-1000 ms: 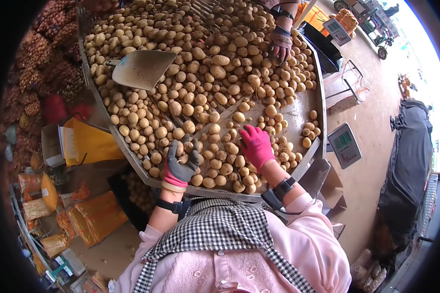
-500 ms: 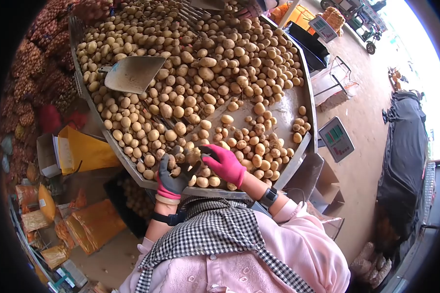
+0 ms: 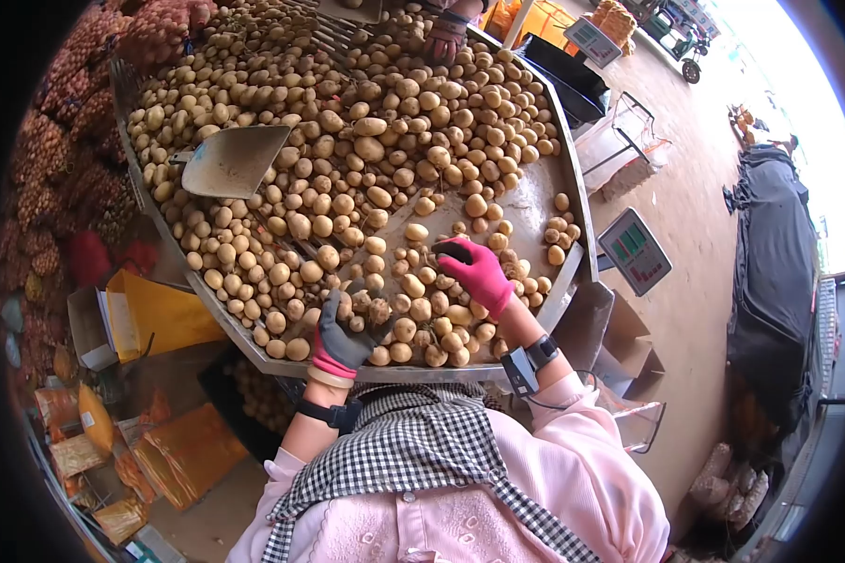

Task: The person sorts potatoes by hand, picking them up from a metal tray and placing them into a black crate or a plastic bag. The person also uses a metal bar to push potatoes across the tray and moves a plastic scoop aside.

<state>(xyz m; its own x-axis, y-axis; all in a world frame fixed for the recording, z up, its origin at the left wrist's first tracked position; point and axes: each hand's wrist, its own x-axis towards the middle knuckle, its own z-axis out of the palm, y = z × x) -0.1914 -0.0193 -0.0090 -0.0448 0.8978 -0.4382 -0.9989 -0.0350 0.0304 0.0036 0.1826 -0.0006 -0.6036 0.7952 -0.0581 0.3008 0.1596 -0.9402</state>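
Low over the near part of a metal sorting table [image 3: 526, 220], my left hand [image 3: 345, 336], in a dark-palmed pink glove, is cupped around a few small potatoes [image 3: 359, 302]. My right hand [image 3: 479, 274], in a pink glove with dark fingertips, hovers to the right above more loose potatoes [image 3: 438, 305]. Its thumb and fingers are bent and apart, and I see nothing between them. Potatoes of mixed sizes cover much of the tabletop. A metal scoop [image 3: 237, 161] lies on the heap to the left.
Another person's gloved hand [image 3: 444, 39] is at the table's far edge. A digital scale [image 3: 636, 251] stands off the right side. A yellow bag in a box [image 3: 164, 314] sits at left, by stacked net sacks [image 3: 61, 159]. A dark crate [image 3: 244, 389] is below the near edge.
My right hand has moved right and away from my left hand, its fingers opening. My left hand stays near the front edge with potatoes. The view has shifted slightly; the other person's hand shows more.
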